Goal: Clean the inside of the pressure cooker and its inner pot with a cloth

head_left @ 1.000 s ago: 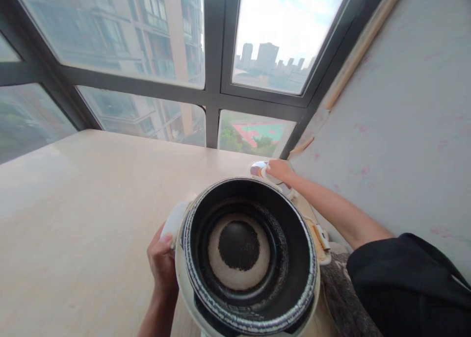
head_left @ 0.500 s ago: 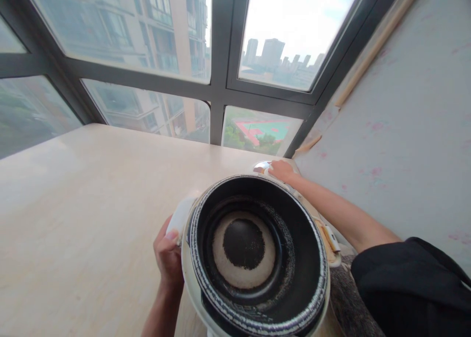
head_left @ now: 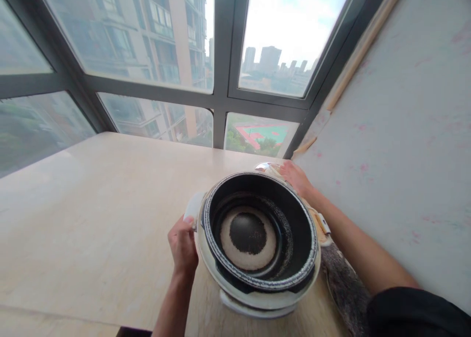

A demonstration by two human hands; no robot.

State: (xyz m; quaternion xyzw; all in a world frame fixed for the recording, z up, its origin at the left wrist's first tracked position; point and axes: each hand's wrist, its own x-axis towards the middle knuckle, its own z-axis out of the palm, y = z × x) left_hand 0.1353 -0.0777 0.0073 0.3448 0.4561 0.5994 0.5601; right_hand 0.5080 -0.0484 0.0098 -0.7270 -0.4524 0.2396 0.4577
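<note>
The rice cooker (head_left: pixel 257 244) sits with its lid off at the near right end of a pale wooden table (head_left: pixel 91 214), close to the wall (head_left: pixel 405 145) on the right and tipped slightly toward the camera, so its dark inside and the round heating plate (head_left: pixel 248 234) at the bottom show plainly (the plate is pale with a blackened middle). The left hand (head_left: pixel 183 246) grips the cooker's left side, its fingers curled around the white handle (head_left: pixel 192 208) that juts out there, thumb lying against the body. The right hand (head_left: pixel 297 178) reaches over the far right rim, fingers bent and laid on the edge; just beyond them is a shiny, rounded metal thing (head_left: pixel 265 167), though what it is cannot be told. A white tab (head_left: pixel 323 225) sticks out at the cooker's right side, beneath the right forearm. To the right of the cooker lies a dark, mottled cloth (head_left: pixel 344 288). Behind the table, large windows (head_left: pixel 165 47) in dark frames look out on tall buildings and a sports court (head_left: pixel 263 132) far below.
</note>
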